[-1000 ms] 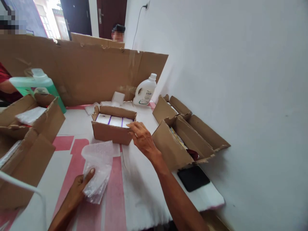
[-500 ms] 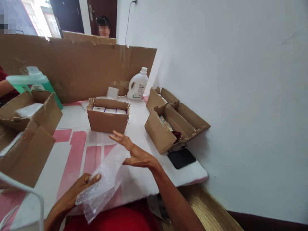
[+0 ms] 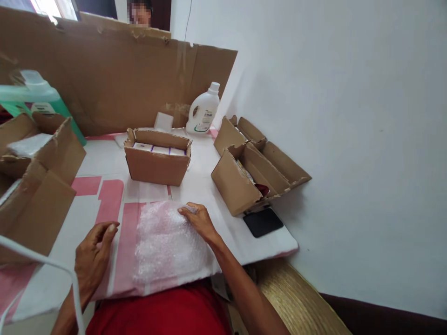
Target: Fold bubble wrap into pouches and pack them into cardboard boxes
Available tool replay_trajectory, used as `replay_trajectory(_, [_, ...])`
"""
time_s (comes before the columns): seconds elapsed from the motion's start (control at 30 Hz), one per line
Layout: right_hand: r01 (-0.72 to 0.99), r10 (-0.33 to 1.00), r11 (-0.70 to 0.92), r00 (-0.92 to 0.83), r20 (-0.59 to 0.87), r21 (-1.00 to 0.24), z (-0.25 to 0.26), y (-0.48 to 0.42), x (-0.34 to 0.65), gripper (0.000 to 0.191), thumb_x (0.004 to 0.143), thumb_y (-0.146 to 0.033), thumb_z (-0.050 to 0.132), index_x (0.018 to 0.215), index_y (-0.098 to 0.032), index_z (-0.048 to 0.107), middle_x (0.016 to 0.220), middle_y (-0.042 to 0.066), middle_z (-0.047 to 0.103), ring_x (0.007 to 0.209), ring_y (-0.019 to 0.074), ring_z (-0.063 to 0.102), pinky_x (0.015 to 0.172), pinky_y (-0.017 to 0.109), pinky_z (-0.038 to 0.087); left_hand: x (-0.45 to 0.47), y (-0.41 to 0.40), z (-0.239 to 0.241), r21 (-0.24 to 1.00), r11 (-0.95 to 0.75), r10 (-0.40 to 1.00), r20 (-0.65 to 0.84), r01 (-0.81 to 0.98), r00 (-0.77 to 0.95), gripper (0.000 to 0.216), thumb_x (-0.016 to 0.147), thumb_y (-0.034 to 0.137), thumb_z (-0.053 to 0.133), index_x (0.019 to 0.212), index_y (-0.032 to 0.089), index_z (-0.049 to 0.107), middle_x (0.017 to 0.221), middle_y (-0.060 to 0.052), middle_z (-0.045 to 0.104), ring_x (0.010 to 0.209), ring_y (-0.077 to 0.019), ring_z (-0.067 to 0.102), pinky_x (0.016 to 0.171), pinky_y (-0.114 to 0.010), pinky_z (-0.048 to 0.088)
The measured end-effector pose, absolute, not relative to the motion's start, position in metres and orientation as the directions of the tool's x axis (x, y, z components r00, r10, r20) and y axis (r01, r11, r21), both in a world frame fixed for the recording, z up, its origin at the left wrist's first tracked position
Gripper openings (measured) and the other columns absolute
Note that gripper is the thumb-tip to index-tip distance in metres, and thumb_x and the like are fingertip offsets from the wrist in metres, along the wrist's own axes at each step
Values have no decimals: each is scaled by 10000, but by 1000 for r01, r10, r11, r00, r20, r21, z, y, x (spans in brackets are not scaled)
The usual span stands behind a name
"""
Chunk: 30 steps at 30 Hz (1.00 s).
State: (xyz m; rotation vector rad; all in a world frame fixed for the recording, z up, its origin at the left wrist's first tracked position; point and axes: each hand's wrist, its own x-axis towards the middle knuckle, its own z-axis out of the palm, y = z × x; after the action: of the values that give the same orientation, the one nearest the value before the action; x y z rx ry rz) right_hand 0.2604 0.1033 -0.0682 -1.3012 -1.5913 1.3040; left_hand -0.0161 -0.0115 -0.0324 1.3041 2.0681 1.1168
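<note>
In the head view, the right hand point(image 3: 199, 222) is pinching the upper right part of a clear plastic bubble-wrap sheet point(image 3: 167, 253), which is lying on a pink-and-white table cover point(image 3: 111, 195) near its front edge. The left hand point(image 3: 92, 255) is curling beside the sheet; how narrow its fingers are, I cannot tell. Beyond, an open brown cardboard box point(image 3: 157, 165) is holding white, purple-edged packages point(image 3: 161, 150).
</note>
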Motion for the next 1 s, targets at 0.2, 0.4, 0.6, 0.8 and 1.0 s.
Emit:
replay_trajectory(0.2, [602, 959, 234, -15, 282, -763, -72, 99, 266, 474, 892, -524, 662, 1208, -175, 612, 1122, 121, 682, 1024, 271, 629, 889, 411, 513, 41, -2, -42, 607, -285, 919, 393, 742, 31, 321, 977, 410, 532, 1224, 241, 647, 1147, -57, 713, 1078, -198, 667, 947, -335, 530])
replay_trajectory(0.4, [650, 792, 599, -391, 470, -468, -74, 49, 223, 691, 977, -523, 547, 1514, -112, 406, 1486, 192, 516, 1418, 315, 430, 1173, 496, 378, 48, 9, -100, 237, -353, 859, 466, 905, 212, 563, 971, 327, 459, 1500, 134, 436, 1482, -185, 545, 1406, -321, 473, 1138, -484, 391])
replay_trajectory(0.6, [674, 789, 605, -576, 211, -424, -107, 45, 208, 894, 962, -694, 454, 1595, -90, 270, 1647, 181, 299, 1551, 303, 219, 1261, 519, 204, 39, 6, -134, 13, -408, 818, 449, 913, 359, 721, 926, 335, 431, 1577, 66, 278, 1562, -218, 443, 1502, -361, 331, 1212, -527, 244])
replay_trajectory(0.8, [836, 893, 431, -450, 26, -340, -104, 69, 270, 814, 995, -645, 435, 1613, -148, 249, 1689, 138, 124, 1574, 318, 102, 1255, 586, 153, 47, 5, -123, 24, -350, 873, 372, 936, 317, 824, 957, 568, 439, 1601, 104, 217, 1608, -216, 370, 1506, -360, 324, 1214, -538, 235])
replay_trajectory(1.0, [838, 912, 372, -411, -13, -399, -89, 68, 298, 840, 994, -626, 467, 1632, -166, 172, 1695, 157, 67, 1577, 306, 36, 1258, 562, 154, 42, 2, -110, 105, -347, 893, 342, 932, 294, 831, 939, 580, 472, 1603, 146, 221, 1605, -214, 377, 1481, -374, 364, 1177, -563, 296])
